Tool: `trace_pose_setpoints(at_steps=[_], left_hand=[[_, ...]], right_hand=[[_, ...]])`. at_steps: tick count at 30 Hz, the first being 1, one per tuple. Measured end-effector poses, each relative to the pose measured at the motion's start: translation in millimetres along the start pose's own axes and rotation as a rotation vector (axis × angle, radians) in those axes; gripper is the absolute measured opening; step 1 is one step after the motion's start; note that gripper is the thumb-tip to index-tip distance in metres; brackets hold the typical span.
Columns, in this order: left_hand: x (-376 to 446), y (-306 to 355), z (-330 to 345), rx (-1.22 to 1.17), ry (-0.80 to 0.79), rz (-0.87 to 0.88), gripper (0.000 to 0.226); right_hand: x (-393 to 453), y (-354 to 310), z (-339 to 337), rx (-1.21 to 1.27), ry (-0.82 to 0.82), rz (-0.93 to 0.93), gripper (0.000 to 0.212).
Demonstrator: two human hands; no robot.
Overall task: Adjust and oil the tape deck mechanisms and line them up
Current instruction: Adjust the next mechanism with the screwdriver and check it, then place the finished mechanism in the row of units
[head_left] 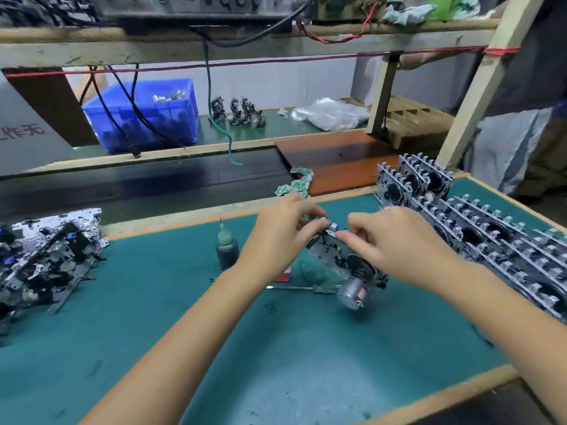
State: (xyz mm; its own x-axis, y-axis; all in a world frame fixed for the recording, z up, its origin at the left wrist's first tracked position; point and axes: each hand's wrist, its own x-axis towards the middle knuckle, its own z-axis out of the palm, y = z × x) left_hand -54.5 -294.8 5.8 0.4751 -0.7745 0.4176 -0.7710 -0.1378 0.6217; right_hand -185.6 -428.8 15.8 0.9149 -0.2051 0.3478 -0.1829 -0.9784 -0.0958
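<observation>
While no label reads clearly, my left hand (283, 228) and right hand (395, 240) pinch the deck (340, 256) beside the oiler (227, 248).

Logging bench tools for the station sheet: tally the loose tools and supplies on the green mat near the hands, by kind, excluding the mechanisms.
Oil bottle, needle tip, upright: 1
Screwdriver, lying flat: 1
Total: 2
A red item shows under the left hand; too hidden to name. Both hands, the right hand too, hold the tape deck mechanism.
</observation>
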Motion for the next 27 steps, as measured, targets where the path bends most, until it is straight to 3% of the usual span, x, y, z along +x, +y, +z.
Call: trace_pose_setpoints(at_steps=[4, 9, 12, 18, 22, 27], left_hand=[[36, 19, 61, 0.021, -0.069, -0.022, 0.04], [21, 29, 134, -0.074, -0.239, -0.27, 0.072], [15, 34, 158, 0.01, -0.303, -0.246, 0.058], [24, 34, 166, 0.26, -0.235, -0.137, 0.022], [25, 36, 171, 0.372, -0.269, -0.082, 0.02], [24, 36, 157, 0.341, -0.393, -0.084, 0.042]], right_hand=[[-4, 53, 1, 0.019, 0.075, 0.224, 0.043], [-11, 96, 15, -0.066, 0.082, 0.439, 0.042], [-12, 98, 20, -0.145, 0.111, 0.453, 0.038], [3, 92, 30, -0.237, 0.104, 0.484, 0.026], [12, 92, 28, -0.213, 0.051, 0.515, 0.027], [19, 80, 17, -0.504, -0.004, 0.582, 0.049]])
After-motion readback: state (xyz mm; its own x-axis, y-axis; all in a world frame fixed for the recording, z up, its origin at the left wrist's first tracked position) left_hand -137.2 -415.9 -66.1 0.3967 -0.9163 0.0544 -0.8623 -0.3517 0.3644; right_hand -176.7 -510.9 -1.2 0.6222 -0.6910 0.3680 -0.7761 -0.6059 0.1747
